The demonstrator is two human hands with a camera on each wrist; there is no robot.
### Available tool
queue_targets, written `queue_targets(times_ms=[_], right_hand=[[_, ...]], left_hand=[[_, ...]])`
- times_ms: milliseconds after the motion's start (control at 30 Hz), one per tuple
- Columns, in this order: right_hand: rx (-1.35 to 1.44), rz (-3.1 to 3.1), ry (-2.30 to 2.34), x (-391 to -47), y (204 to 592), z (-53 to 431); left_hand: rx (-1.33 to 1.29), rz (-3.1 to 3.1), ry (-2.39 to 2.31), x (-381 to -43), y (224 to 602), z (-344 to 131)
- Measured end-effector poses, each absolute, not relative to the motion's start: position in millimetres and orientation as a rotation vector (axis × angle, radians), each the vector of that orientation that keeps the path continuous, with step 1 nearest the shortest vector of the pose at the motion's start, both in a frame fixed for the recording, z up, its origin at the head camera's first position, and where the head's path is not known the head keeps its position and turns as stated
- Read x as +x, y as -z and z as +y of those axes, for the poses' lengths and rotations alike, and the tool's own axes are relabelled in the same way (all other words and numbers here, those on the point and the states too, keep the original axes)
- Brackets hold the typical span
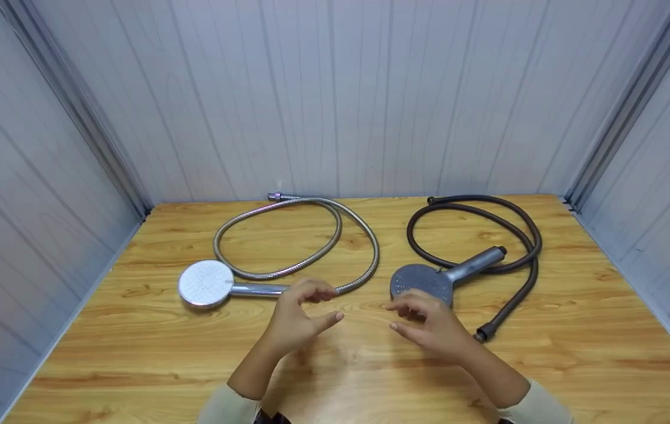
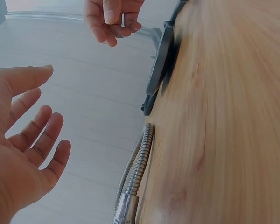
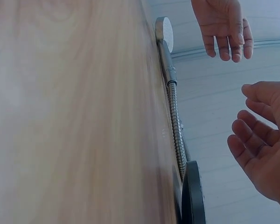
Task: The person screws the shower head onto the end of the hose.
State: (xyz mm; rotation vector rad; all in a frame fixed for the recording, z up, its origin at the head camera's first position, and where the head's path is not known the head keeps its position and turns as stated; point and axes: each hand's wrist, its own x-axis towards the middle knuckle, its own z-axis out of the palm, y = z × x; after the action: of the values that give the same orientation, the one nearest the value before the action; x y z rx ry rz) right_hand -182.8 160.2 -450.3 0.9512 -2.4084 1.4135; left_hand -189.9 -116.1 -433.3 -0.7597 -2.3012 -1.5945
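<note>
My left hand (image 1: 299, 318) hovers over the table with relaxed, slightly bent fingers and nothing in it. It overlaps the handle end of a chrome shower head (image 1: 205, 284) in the head view, while the left wrist view shows air between hand and tabletop. That shower head joins a coiled silver metal hose (image 1: 375, 247). My right hand (image 1: 429, 324), likewise holding nothing, is raised near a dark grey shower head (image 1: 420, 278) and covers part of its round face. Behind it lies a looped black hose (image 1: 410, 232), separate from the dark handle, its near end (image 1: 485, 333) beside my right wrist.
All of this lies on a wood-grain table (image 1: 152, 365). A pale panelled wall (image 1: 335, 100) rises along the back edge, with side panels at left (image 1: 35, 194) and right (image 1: 653, 194). The silver hose's far connector (image 1: 275, 196) lies close to the back wall.
</note>
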Motion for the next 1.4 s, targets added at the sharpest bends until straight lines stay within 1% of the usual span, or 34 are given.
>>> queue_targets(times_ms=[633,833,967,1267,1400], right_hand=[[1.019,-2.386,-1.313,-179,448,189],[1.076,-2.284,-1.304,-166,427,190],[1.097,-2.242,-1.302,-163,420,195],[1.046,-2.235,-1.308,-179,449,221],[1.029,-2.239,-1.321,-181,452,233]], left_hand=[[-0.900,-2.403,1.598,-191,434,-104],[-0.978,-2.444,1.608,-192,434,-100],[-1.025,-2.429,1.624,-193,437,-96],[-1.039,-2.418,1.639,-198,440,-85],[-1.041,-2.420,1.648,-199,442,-79]])
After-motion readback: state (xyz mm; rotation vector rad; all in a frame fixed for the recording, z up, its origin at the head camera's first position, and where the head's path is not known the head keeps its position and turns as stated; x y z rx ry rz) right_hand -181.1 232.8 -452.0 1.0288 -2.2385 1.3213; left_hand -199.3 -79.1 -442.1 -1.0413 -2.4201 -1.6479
